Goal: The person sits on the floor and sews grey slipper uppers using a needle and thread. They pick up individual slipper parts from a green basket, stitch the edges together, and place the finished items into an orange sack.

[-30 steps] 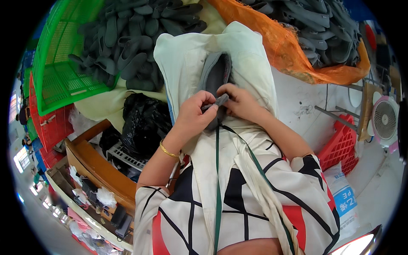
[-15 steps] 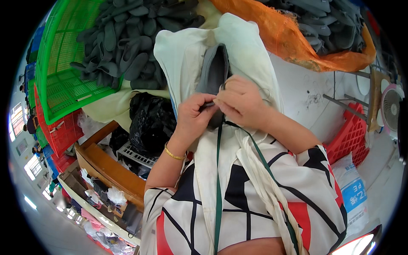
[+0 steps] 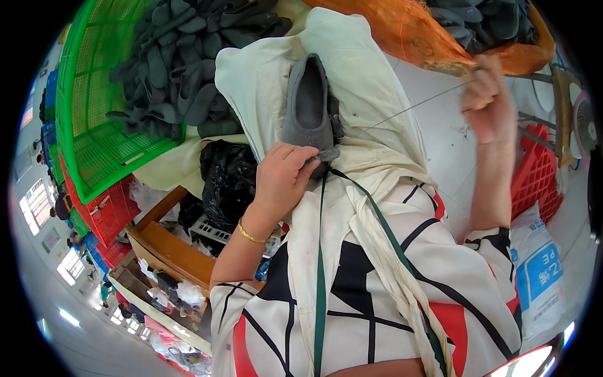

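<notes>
A grey slip-on shoe point(image 3: 303, 135) lies on the white cloth point(image 3: 364, 69) over my lap, its opening facing up. My left hand point(image 3: 281, 178) pinches the near end of the shoe, where a small grey fabric flap point(image 3: 328, 154) sticks out past my fingertips. Far out to the right, my right hand point(image 3: 487, 100) is raised with its fingers closed on a thread point(image 3: 414, 108). The thread runs taut and slanting down toward the shoe. Motion blurs that hand somewhat, and no needle can be made out in it.
A green plastic basket point(image 3: 94, 100) stands at the left beside a heap of grey shoes point(image 3: 182, 69). An orange sack point(image 3: 408, 38) with more shoes lies at the far right. Black plastic bags point(image 3: 229, 182), a wooden bench point(image 3: 176, 251), a red crate point(image 3: 534, 182) and a fan point(image 3: 585, 119) surround me.
My right hand has moved from the shoe up and out to the right, drawing the thread tight. My left hand still grips the shoe's near end.
</notes>
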`<state>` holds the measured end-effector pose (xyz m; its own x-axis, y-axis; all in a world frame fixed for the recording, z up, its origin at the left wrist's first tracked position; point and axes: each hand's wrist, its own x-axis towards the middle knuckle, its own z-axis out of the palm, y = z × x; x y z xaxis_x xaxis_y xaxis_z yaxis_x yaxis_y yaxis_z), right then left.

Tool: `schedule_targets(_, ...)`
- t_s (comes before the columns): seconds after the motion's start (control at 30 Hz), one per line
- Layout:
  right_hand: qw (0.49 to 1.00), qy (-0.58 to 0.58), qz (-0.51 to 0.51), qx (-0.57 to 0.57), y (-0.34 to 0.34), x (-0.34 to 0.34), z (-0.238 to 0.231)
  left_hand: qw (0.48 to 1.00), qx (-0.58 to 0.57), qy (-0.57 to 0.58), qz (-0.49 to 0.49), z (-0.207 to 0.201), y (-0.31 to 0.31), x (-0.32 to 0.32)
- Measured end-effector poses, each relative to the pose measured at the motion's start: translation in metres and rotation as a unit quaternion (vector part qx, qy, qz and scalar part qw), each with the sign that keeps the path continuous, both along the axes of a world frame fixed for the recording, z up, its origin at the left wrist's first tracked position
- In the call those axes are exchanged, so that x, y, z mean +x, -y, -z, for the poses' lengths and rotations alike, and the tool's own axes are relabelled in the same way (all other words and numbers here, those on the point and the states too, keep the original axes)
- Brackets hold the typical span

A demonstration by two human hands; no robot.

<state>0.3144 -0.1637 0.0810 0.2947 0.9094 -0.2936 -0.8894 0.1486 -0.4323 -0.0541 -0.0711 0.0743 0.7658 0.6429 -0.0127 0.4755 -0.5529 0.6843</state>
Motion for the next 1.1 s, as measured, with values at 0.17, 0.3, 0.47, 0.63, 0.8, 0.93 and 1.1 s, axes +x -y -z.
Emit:
schedule_targets(0.17, 0.982, 0.025, 0.189, 0.02, 0.052, 0.095, -0.003, 0.999, 0.012, 0.022, 0.021, 0.002, -0.002, 0.003)
schedule_targets(0.3, 0.943, 0.084, 0.323, -0.003, 0.071, 0.126, 0.013, 1.0, 0.015, 0.004, 0.015, 0.003, -0.006, 0.013)
schedule_targets(0.47, 0.91, 0.248, 0.323, -0.077, 0.041, 0.09, 0.02, 1.0, 0.001, 0.02, 0.023, 0.006, -0.008, 0.012)
schedule_targets(0.63, 0.959, 0.281, 0.021, -0.039, -0.013, -0.026, 0.053, 0.998, -0.016, 0.058, 0.016, 0.003, -0.006, -0.001)
schedule_targets(0.8, 0.834, 0.435, -0.333, -0.067, -0.035, -0.126, 0.037, 0.998, 0.006, 0.058, 0.002, 0.008, -0.001, -0.001)
schedule_targets(0.93, 0.736, 0.592, -0.328, -0.011, -0.031, -0.148, 0.054, 0.999, 0.027, -0.005, -0.022, 0.011, 0.005, 0.0)
schedule_targets(1.1, 0.704, 0.625, -0.339, -0.001, -0.025, -0.151, 0.058, 0.997, 0.073, 0.002, 0.012, 0.013, 0.005, -0.001)
